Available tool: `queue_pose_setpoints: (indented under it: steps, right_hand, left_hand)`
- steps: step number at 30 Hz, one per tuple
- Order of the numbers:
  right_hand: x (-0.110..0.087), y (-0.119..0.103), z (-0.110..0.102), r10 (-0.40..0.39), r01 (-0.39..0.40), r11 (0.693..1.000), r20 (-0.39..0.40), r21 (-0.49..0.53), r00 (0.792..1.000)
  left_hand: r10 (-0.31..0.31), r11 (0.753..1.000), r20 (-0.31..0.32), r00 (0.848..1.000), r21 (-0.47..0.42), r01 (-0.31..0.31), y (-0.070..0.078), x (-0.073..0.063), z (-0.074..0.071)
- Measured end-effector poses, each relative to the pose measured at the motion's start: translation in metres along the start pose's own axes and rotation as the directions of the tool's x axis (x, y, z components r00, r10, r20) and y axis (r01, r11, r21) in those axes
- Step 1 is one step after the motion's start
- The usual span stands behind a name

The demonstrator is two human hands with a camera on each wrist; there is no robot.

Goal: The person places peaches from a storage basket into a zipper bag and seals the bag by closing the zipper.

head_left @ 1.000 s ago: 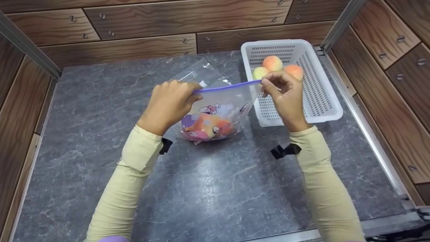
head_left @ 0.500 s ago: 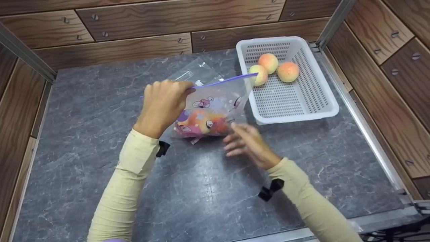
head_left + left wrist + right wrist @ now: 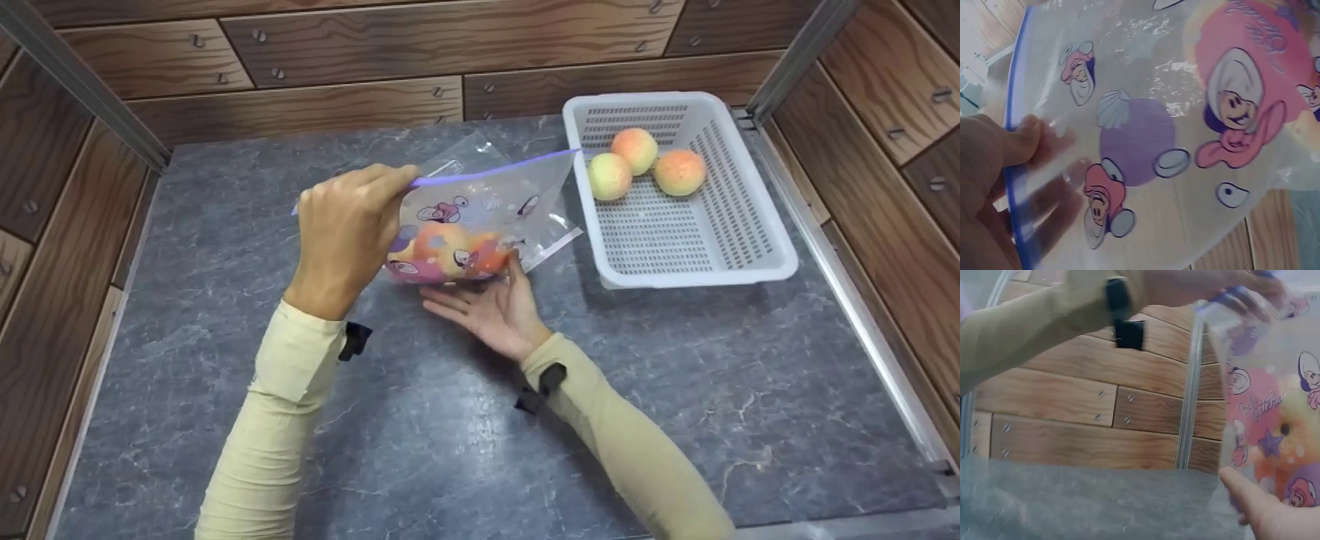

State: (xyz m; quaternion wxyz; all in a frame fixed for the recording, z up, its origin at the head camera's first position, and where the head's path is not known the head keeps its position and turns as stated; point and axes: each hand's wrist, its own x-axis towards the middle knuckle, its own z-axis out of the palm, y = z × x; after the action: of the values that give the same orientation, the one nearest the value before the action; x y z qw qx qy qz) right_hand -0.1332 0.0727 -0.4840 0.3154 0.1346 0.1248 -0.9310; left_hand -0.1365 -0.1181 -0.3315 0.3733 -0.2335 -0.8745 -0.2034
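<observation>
A printed zip bag [image 3: 480,199] with a purple zip strip along its top hangs tilted above the table. Orange-yellow peaches [image 3: 491,251] show through its lower part. My left hand [image 3: 349,225] grips the zip edge at the left; in the left wrist view the thumb [image 3: 1030,135] lies on the near side of the film and fingers show through it. Below the bag, my right hand [image 3: 499,311] is turned palm up with straight fingers under the bottom, its thumb against the lower right side. The right wrist view has that thumb [image 3: 1241,489] at the bag's lower edge.
A white perforated basket [image 3: 697,279] with 3 peaches [image 3: 634,151] stands to the right of the bag. Behind the bag, a clear plastic bag [image 3: 555,244] lies on the grey marbled table [image 3: 225,315]. Wood-patterned walls [image 3: 345,112] enclose the back and sides.
My right hand has let go of the zip strip's right end and moved down and left under the bag. The bag now hangs from my left hand, tilted, off the table.
</observation>
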Motion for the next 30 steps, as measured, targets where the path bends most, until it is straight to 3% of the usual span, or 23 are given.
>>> queue_pose_setpoints:
  steps: [7,12,16,22,27,30]
  right_hand:
    - [0.061,0.018,0.013,-0.078,0.076,0.986,0.008,0.151,0.997]
    - [0.093,0.029,0.018,-0.126,0.125,0.982,-0.008,0.144,0.992]
    - [0.112,0.036,0.02,-0.127,0.118,0.981,0.055,0.151,0.99]
    - [0.127,0.042,0.017,-0.145,0.111,0.97,0.147,0.218,0.978]
    - [0.127,0.036,0.012,-0.117,0.047,0.965,0.263,0.258,0.958]
    - [0.123,0.03,0.014,-0.079,-0.001,0.954,0.253,0.3,0.964]
  left_hand:
    - [0.006,1.0,-0.065,0.998,-0.022,-0.007,-0.022,-0.031,-0.003]
    - [-0.023,0.999,-0.071,0.997,-0.045,0.02,-0.039,-0.061,-0.003]
    - [-0.04,0.998,-0.076,0.996,-0.044,0.036,-0.053,-0.082,-0.005]
    - [-0.056,0.993,-0.063,0.996,-0.103,0.05,-0.07,-0.106,-0.001]
    - [-0.072,0.985,-0.066,0.995,-0.16,0.061,-0.076,-0.121,0.006]
    - [-0.078,0.985,-0.06,0.995,-0.157,0.067,-0.079,-0.132,0.007]
